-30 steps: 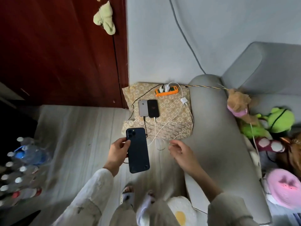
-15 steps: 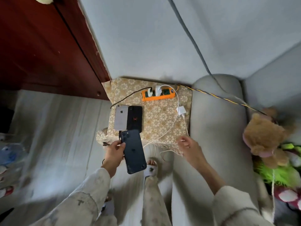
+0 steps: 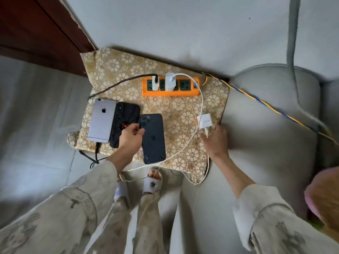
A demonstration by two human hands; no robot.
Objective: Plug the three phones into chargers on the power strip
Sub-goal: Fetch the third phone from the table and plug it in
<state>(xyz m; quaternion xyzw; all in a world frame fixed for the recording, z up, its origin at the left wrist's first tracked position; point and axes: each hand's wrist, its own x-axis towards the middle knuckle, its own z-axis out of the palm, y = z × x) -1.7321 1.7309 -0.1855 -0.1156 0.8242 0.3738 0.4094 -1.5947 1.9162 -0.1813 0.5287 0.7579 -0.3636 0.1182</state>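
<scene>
A silver phone point(image 3: 101, 120) and a black phone point(image 3: 126, 116) lie face down side by side on a floral-covered stand point(image 3: 183, 118). My left hand point(image 3: 130, 138) grips the left edge of a dark blue phone point(image 3: 153, 138), which sits face down to their right. An orange power strip point(image 3: 170, 87) at the back holds two white chargers, one with a black cable, one with a white cable point(image 3: 200, 107). My right hand point(image 3: 215, 142) pinches the cable end of a loose white charger point(image 3: 204, 121) near the stand's right edge.
A grey sofa arm point(image 3: 266, 143) stands right of the stand, with a blue and yellow cord point(image 3: 260, 101) running over it. A dark red door point(image 3: 36, 30) is at the upper left. My slippered feet point(image 3: 152, 182) are on the pale floor below the stand.
I have leaned in closer. My left hand carried the dark blue phone up onto the stand beside the black one. My right hand moved up to the loose white charger.
</scene>
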